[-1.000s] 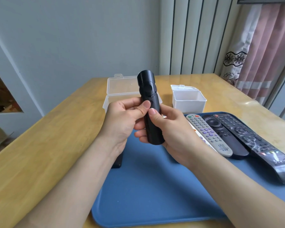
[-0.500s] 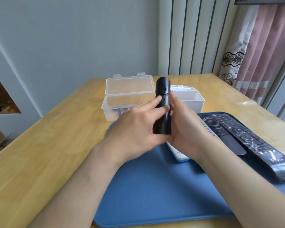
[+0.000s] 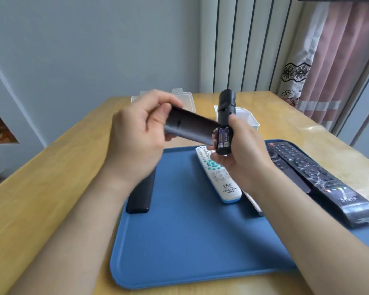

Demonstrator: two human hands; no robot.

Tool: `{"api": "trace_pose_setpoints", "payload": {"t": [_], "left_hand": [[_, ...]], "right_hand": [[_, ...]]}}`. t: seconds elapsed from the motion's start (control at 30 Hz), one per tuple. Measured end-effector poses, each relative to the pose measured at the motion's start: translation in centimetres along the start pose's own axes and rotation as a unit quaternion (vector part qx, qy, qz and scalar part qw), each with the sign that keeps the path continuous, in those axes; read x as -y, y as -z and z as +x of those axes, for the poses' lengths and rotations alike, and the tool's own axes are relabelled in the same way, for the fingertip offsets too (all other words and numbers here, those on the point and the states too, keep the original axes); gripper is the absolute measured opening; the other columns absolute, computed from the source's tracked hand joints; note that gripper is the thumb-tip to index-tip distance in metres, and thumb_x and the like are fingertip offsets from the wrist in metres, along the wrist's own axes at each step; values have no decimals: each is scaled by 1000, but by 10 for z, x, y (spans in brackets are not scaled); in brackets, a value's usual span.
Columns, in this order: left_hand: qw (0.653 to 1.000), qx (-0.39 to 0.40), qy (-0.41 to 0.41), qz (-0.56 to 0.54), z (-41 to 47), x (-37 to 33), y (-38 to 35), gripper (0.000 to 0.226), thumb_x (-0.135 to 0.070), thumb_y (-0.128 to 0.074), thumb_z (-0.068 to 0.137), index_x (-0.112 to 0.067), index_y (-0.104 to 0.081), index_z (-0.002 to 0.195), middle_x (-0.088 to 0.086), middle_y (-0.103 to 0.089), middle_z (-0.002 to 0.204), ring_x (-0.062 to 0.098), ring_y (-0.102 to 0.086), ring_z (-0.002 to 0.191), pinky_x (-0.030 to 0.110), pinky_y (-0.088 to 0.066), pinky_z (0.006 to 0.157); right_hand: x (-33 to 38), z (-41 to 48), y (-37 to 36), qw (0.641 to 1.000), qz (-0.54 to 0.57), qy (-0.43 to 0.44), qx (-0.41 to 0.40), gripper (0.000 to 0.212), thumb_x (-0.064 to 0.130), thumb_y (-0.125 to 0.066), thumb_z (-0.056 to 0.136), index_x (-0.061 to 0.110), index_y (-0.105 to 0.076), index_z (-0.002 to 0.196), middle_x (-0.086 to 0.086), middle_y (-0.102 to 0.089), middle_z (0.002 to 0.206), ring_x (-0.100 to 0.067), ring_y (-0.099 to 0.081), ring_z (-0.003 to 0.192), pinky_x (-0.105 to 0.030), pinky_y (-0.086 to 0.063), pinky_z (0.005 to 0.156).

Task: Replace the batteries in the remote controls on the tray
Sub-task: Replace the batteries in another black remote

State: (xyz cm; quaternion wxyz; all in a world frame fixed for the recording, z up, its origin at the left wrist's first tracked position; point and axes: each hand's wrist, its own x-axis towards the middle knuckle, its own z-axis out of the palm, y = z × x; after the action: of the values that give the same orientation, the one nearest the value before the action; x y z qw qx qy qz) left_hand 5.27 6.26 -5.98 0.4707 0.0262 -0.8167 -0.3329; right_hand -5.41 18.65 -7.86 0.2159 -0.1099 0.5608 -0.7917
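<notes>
1. Black matte plastic forms the slim remote point(image 3: 227, 105), held upright above the tray's far edge. Its top end is rounded and its lower back lies open.
2. Two batteries point(image 3: 223, 138), dark purple-blue cylinders with pale print, stand side by side in that open bay.
3. The right hand point(image 3: 243, 154) wraps the remote's lower half, with the fingers curled behind it and the thumb pressed on the side next to the batteries.
4. The left hand point(image 3: 136, 141) pinches one end of the loose battery cover point(image 3: 192, 126), a smooth, curved dark shell. The cover slants above the tray's far left part, and its free end is just beside the batteries.
5. The tray point(image 3: 179, 241) is smooth blue plastic with rounded corners and a low raised rim. It rests on a glossy wooden table point(image 3: 51, 188).
6. A white remote point(image 3: 219, 179) with teal buttons and a blue end lies near the tray's middle.
7. A flat black remote point(image 3: 140, 196) lies along the tray's left rim, partly hidden by the left wrist.
8. A long black remote point(image 3: 320, 177) wrapped in crinkled clear film lies on the tray's right side.
9. A clear plastic box point(image 3: 185, 100) and a white box point(image 3: 246, 116) stand beyond the tray's far edge.
</notes>
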Motion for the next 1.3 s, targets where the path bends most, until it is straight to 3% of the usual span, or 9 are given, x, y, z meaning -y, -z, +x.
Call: {"api": "trace_pose_setpoints", "payload": {"t": [0.1, 0.2, 0.3, 0.4, 0.5, 0.57, 0.8, 1.07, 1.3], "left_hand": [[973, 198, 117, -18, 4, 8, 15, 32, -7, -49, 97, -23, -70, 80, 1, -58, 67, 11, -52, 56, 23, -47, 54], [886, 431, 146, 85, -3, 11, 9, 33, -6, -51, 95, -27, -73, 82, -3, -57, 64, 11, -49, 59, 26, -43, 60], [823, 529, 144, 150, -10, 8, 0, 28, -17, -54, 93, -37, -74, 91, -13, -70, 83, 8, -62, 79, 28, -51, 80], [849, 483, 138, 162, -11, 6, -1, 25, -18, -59, 88, -38, -75, 89, -27, -70, 85, -9, -62, 86, 19, -50, 84], [952, 284, 112, 35, -9, 1, -2, 23, -5, -64, 83, -25, -74, 78, -21, -72, 79, -7, -65, 85, 14, -49, 75], [978, 192, 78, -22, -9, -1, -8, 12, -12, -70, 78, -24, -67, 81, -10, -73, 85, 6, -68, 88, 26, -55, 76], [980, 162, -21, 115, -17, 8, -26, 39, -22, -82, 68, -24, -53, 93, -11, -60, 90, 6, -54, 91, 25, -46, 77], [978, 158, -37, 131, -18, 6, -27, 37, -27, -76, 70, -26, -49, 95, -7, -63, 94, 10, -58, 88, 34, -49, 73], [974, 168, -44, 146, -19, 2, -28, 36, -28, -74, 77, -30, -41, 92, -5, -66, 98, 9, -67, 83, 36, -53, 75]], "right_hand": [[4, 4, 3, 1000, 26, -1, -11, 25, 27, -34, 105, 16, -55, 97, -4, -65, 66, -14, -56, 50, -23, -44, 51], [2, 6, 3, 998, 59, -25, 11, 27, 26, -35, 104, 11, -57, 105, -8, -67, 68, -17, -57, 52, -25, -44, 53], [-1, 6, 1, 995, 75, -45, 46, 31, 25, -34, 104, 8, -57, 113, -9, -71, 73, -17, -58, 54, -25, -45, 55], [-4, 7, 1, 990, 98, -68, 77, 32, 23, -33, 104, 6, -55, 119, -13, -73, 87, -19, -60, 61, -27, -46, 60], [-6, 6, 1, 986, 110, -84, 97, 32, 22, -33, 103, 4, -55, 119, -14, -72, 89, -22, -62, 67, -32, -49, 66], [-7, 5, 0, 985, 105, -89, 103, 30, 22, -35, 103, 4, -58, 109, -11, -71, 79, -21, -63, 68, -34, -50, 67], [-12, 5, -4, 984, 100, -73, 124, 33, 20, -39, 101, 3, -57, 123, -15, -64, 93, -20, -66, 74, -31, -51, 62], [-15, 6, -3, 983, 105, -47, 147, 22, 19, -34, 103, 13, -54, 110, -6, -65, 78, -23, -61, 75, -32, -50, 62], [-14, 1, -3, 978, 109, -26, 175, 19, 18, -33, 105, 14, -52, 108, -8, -59, 81, -22, -67, 72, -36, -54, 68]]}}
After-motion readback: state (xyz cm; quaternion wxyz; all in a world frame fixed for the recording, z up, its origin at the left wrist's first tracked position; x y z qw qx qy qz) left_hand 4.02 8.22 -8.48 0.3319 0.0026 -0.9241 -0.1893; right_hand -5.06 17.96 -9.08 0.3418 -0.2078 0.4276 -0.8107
